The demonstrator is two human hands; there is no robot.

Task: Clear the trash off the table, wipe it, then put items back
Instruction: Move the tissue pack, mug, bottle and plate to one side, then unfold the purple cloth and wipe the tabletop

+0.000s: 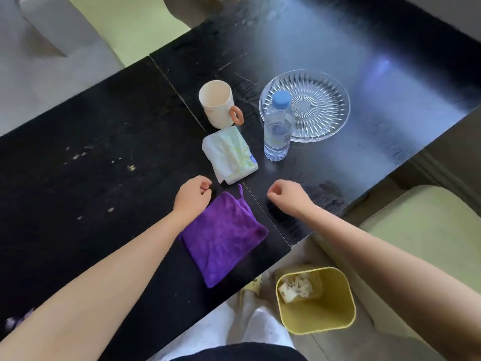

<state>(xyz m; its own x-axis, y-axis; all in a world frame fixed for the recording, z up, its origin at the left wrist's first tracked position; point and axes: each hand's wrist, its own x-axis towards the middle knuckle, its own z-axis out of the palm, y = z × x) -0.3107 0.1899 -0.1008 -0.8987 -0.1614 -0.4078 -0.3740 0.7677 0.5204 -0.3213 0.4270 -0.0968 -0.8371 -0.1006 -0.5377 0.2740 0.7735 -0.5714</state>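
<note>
Looking down over the black table (104,157), I see my left hand (191,195) and my right hand (287,195) both hovering just above the surface near its front edge, each with fingers curled loosely inward and holding nothing. The left hand sits at the far corner of the folded purple cloth (222,237), and whether it touches the cloth I cannot tell; the right hand is apart from it, over bare tabletop toward the right edge.

The cloth lies flat near the front edge, its hanging loop pointing away from me. Just beyond it rests the tissue pack (230,155), a sheet poking out of its top. Farther in stands the cream mug (217,104), upright, its brownish ring handle turned toward the pack. To the right of the pack stands the water bottle (278,126) with a blue cap, upright, and its base overlaps my view of the clear glass plate (320,100) behind it (touching or not, I cannot say).

Off the table, on the floor beside its front right corner, the yellow bin (316,319) holds crumpled white paper (295,286).
</note>
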